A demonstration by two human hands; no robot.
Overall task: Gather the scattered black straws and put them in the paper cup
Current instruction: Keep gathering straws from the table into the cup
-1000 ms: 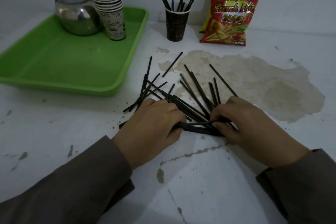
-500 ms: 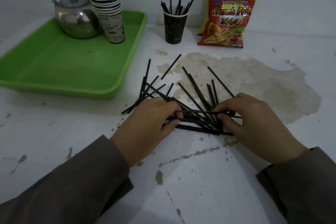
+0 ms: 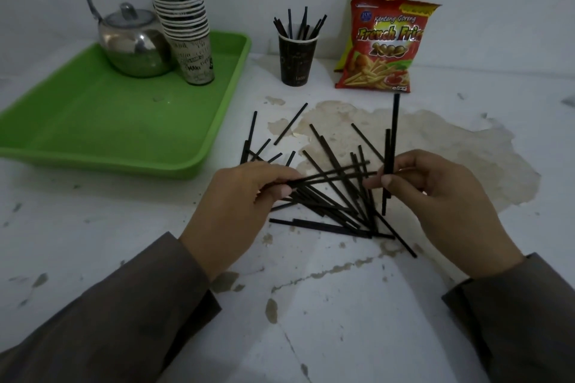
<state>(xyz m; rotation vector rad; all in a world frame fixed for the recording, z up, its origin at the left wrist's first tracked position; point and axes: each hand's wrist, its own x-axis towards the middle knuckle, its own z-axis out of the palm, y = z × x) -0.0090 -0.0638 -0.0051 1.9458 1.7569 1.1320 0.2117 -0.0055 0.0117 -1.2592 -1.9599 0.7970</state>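
Several black straws (image 3: 329, 211) lie scattered in a loose fan on the white table. My left hand (image 3: 242, 205) pinches a few straws (image 3: 329, 173) that stick out level to the right, just above the pile. My right hand (image 3: 435, 196) holds two straws (image 3: 392, 146) upright, their tips pointing away from me. The dark paper cup (image 3: 296, 62) stands at the back of the table, beyond the pile, with several straws standing in it.
A green tray (image 3: 130, 121) at the left carries a steel kettle (image 3: 133, 43) and a tall stack of paper cups (image 3: 183, 19). A red snack bag (image 3: 382, 43) leans on the wall right of the cup. A brown worn patch (image 3: 451, 149) marks the table.
Both hands have lifted off the pile with straws in them. The right hand turned its straws from level to upright; the left hand keeps its straws level.
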